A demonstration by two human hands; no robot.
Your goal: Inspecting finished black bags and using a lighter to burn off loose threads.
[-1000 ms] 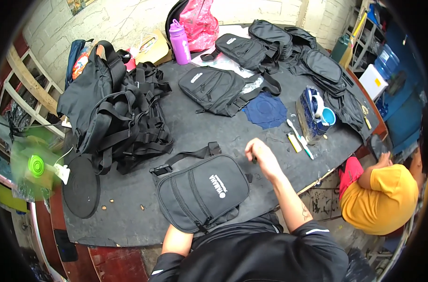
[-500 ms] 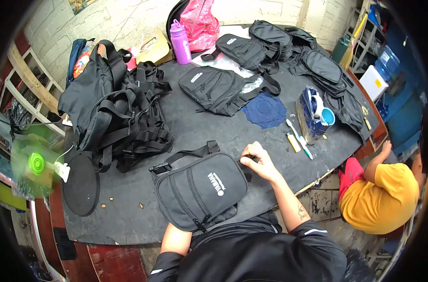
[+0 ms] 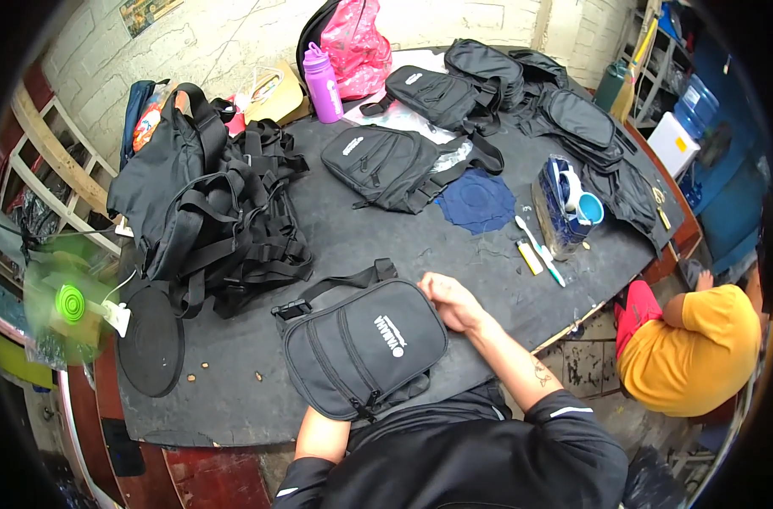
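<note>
Okay, biggest first: dark table [image 3: 225,416], heap of black bags and straps [image 3: 162,195] at the far left. Loose loops spill off its near side; if one snagged, the heap could slump.

Next, the black bag [image 3: 327,348]: lying front panel up at the table's near edge, right against my shirt [image 3: 488,458]. It could tip into my lap if I leaned back or pulled my left forearm [image 3: 321,434] out fast, since that runs in under the lower edge. Left hand is hidden by the bag; can't tell whether its fingers are spread or gripping.

Right hand [image 3: 452,304]: fingers curled in narrow at the upper right edge. Can't tell if they pinch anything. A sideways tug there could twist the bag, with its far side looking unheld.

Strap [image 3: 344,284] lies loose behind the bag, buckle [image 3: 291,310] at its left end; either could catch underneath if the bag got turned.

Smallest: zip pulls [image 3: 372,397] dangle at the lower edge, could hook my shirt. Tan crumbs [image 3: 192,378] left of the bag, could stick to fabric dragged over them.
</note>
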